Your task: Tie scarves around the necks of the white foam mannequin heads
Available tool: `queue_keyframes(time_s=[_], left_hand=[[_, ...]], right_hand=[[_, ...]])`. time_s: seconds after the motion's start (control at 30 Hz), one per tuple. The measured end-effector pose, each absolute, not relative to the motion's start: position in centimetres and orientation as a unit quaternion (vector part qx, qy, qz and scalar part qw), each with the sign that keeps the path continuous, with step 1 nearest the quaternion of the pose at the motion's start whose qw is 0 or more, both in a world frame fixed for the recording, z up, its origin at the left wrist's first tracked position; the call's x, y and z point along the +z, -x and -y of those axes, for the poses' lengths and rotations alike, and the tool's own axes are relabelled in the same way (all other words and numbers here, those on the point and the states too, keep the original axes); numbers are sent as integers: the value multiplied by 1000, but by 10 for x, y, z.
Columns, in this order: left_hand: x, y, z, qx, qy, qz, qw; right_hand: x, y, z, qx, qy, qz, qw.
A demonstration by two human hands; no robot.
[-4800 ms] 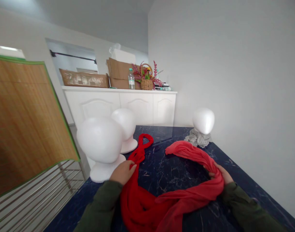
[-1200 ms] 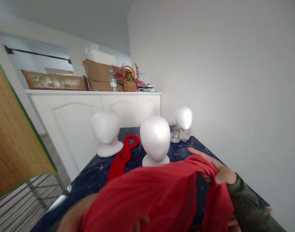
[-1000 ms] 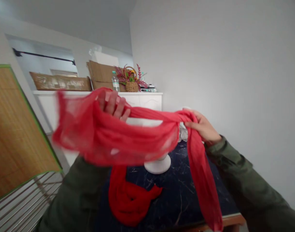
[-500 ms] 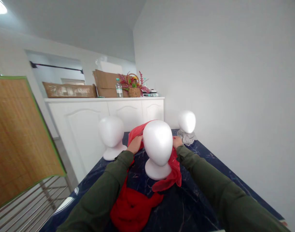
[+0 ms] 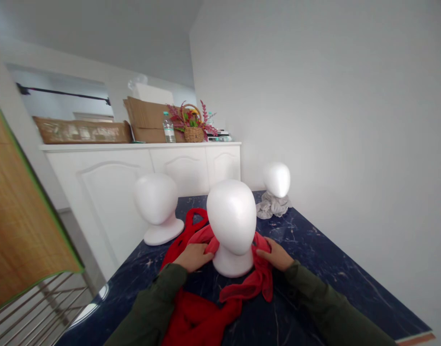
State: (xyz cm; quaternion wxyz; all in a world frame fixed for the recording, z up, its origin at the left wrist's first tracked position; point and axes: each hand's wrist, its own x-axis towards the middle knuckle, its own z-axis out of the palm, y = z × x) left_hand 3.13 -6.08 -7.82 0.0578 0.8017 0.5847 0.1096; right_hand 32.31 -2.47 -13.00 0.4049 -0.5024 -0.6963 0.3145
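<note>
Red scarf (image 5: 238, 283) lies gathered around the base of the nearest white foam head (image 5: 232, 218), wrapped about its neck and spilling toward the person at six o'clock, where a larger heap of the same cloth pools on the dark marbled surface (image 5: 324, 259). Another length of it trails off toward eleven o'clock in a twisted loop. The left hand (image 5: 193, 256) rests at nine o'clock of the foam head's neck, fingers curled down and closed on a fold of the scarf. The right hand (image 5: 277, 254) sits at three o'clock of the neck, likewise pinching the red cloth against the base. Both sleeves are dark green.

A second foam head (image 5: 156, 204) stands at ten o'clock of the near one, clear of the cloth. A third, smaller-looking foam head (image 5: 277, 180) stands farther off at one o'clock, with a crumpled grey cloth (image 5: 272, 206) bunched around its foot. Beyond the surface runs a white cabinet (image 5: 141, 168), carrying cardboard boxes (image 5: 144, 115), a water bottle (image 5: 167, 129) and a wicker basket of flowers (image 5: 193, 126). A bamboo screen (image 5: 14, 211) edged in green stands off at nine o'clock.
</note>
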Motion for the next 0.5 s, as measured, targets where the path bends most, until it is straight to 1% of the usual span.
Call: queue_keyframes(time_s=[0.07, 0.17, 0.23, 0.27, 0.3, 0.37, 0.43, 0.5], left_hand=[[-77, -27, 68, 129, -807, -574, 53], [-70, -21, 71, 195, -794, -576, 16], [-66, -22, 72, 264, -748, -609, 16], [-64, -24, 72, 300, -718, -626, 43], [-63, -28, 74, 339, -688, -635, 94], [-64, -38, 78, 421, -626, -601, 264], [-67, -51, 84, 474, -554, -506, 461], [-72, -65, 89, 482, -488, -417, 596]], right_hand=[[-128, -329, 36, 283, 514, 702, 404], [-123, -328, 48, 280, 535, 666, 438], [-120, -321, 53, 341, 530, 612, 477], [-119, -316, 56, 396, 512, 577, 499], [-117, -310, 59, 456, 484, 537, 519], [-117, -295, 67, 558, 420, 458, 549], [-118, -279, 79, 611, 381, 408, 561], [-121, -266, 90, 626, 366, 403, 559]])
